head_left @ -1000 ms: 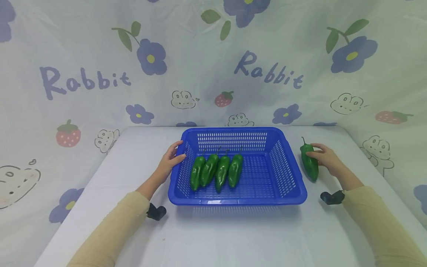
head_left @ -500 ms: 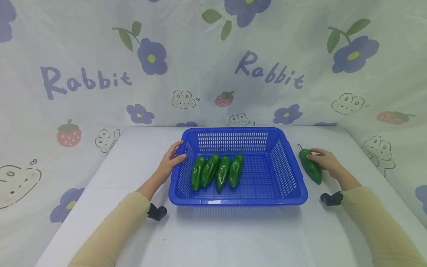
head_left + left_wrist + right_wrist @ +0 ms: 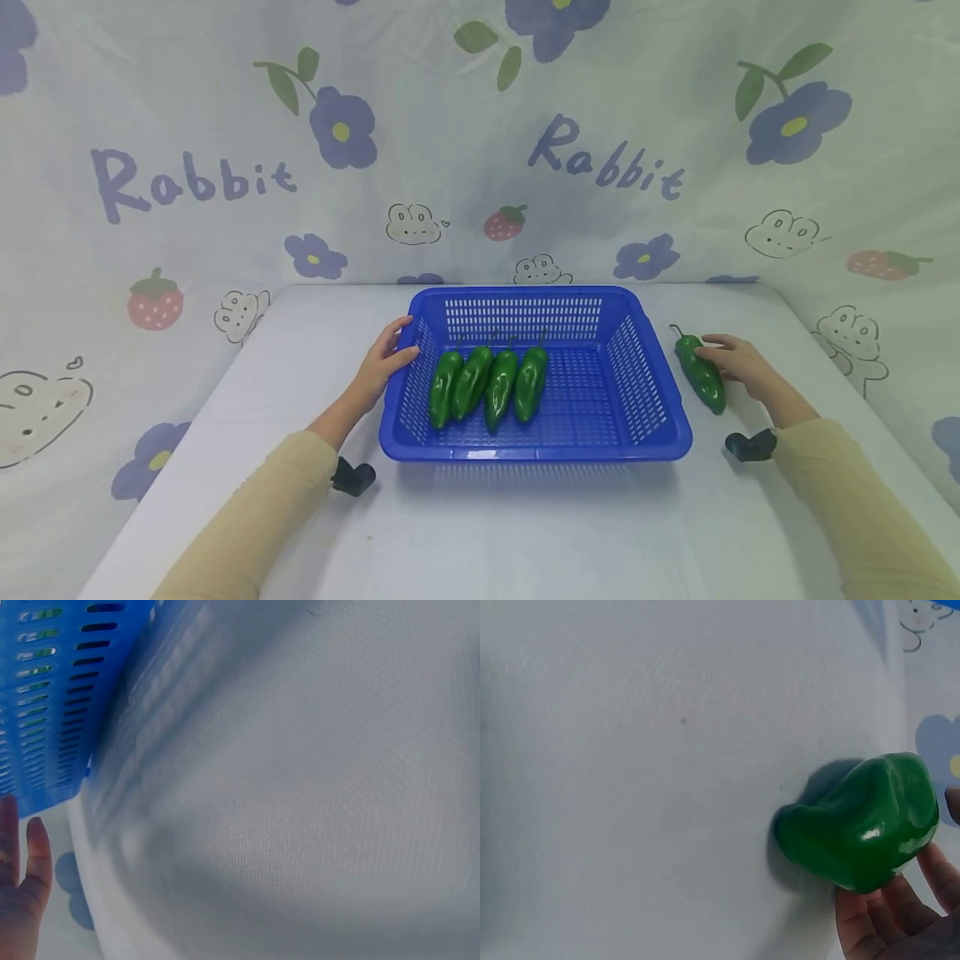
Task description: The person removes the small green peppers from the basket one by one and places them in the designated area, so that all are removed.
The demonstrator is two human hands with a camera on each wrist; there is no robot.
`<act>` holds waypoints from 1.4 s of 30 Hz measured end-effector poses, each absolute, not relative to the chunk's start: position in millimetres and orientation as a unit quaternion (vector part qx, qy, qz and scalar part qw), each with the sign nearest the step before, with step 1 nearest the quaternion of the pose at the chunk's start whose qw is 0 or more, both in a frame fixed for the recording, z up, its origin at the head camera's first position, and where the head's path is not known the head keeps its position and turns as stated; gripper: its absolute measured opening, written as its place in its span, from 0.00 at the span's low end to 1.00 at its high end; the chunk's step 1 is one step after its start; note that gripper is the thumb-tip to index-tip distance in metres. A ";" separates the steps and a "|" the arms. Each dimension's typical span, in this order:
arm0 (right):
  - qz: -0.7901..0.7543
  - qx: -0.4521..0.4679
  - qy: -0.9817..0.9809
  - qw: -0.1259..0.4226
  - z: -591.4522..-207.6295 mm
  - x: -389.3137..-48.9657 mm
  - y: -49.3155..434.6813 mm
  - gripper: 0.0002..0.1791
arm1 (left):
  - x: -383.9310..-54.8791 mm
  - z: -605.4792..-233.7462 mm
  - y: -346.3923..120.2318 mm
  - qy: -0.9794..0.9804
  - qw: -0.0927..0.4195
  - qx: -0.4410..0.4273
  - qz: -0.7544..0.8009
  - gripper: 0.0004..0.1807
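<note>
In the head view, my right hand (image 3: 738, 365) holds a glossy green pepper (image 3: 702, 379) on the tabletop, right of the blue basket (image 3: 536, 454). The thumb lies over the pepper's upper side. In the right wrist view the fingertips (image 3: 855, 907) touch the side of the pepper (image 3: 855, 832), and its narrow tip meets the cloth. My left hand (image 3: 377, 367) rests on the basket's left rim with fairly straight fingers. Several green peppers (image 3: 472, 383) lie side by side in the left half of the basket, stems pointing away from me.
A white cloth (image 3: 517, 533) covers the table. Behind it hangs a printed curtain (image 3: 450, 150) with rabbits, flowers and strawberries. Dark wrist-worn devices (image 3: 750, 446) sit at both cuffs. The basket takes up the middle of the table.
The pepper in my right hand has shifted slightly toward me and turned, its stem end swinging left. In the last half second hand and pepper moved slightly right. Left hand and basket stay put.
</note>
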State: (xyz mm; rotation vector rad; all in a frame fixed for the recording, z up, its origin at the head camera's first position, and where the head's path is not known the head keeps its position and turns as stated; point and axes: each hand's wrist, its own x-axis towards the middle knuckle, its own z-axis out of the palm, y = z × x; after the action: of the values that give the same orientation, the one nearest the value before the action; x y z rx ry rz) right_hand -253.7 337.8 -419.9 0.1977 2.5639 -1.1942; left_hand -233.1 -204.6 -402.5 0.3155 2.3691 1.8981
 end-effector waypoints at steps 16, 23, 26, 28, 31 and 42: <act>-0.410 0.063 0.900 0.132 -409.9 -256.2 348.4 0.41 | -234.5 -403.1 -204.9 0.771 0.049 0.098 0.628 0.31; -0.418 0.039 0.897 0.140 -390.7 -254.3 346.8 0.39 | -232.6 -401.5 -204.1 0.776 0.047 0.104 0.621 0.31; -0.426 0.037 0.893 0.141 -381.5 -254.2 342.8 0.39 | -232.0 -401.3 -204.1 0.777 0.045 0.106 0.619 0.31; -0.427 0.040 0.892 0.142 -375.3 -254.2 339.4 0.40 | -231.9 -401.5 -204.0 0.776 0.045 0.106 0.620 0.31; -0.428 0.041 0.892 0.140 -365.7 -253.7 332.9 0.41 | -231.9 -401.7 -203.7 0.775 0.045 0.104 0.622 0.31; -0.452 0.004 0.882 0.134 -326.2 -248.4 301.3 0.41 | -231.0 -401.9 -203.1 0.767 0.046 0.102 0.632 0.30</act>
State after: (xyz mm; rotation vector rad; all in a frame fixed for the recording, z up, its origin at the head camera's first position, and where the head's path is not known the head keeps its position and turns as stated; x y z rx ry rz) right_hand -248.4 301.3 -326.2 0.0124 2.5567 -1.3089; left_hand -231.0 -203.1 -401.9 0.3125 2.3407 1.9292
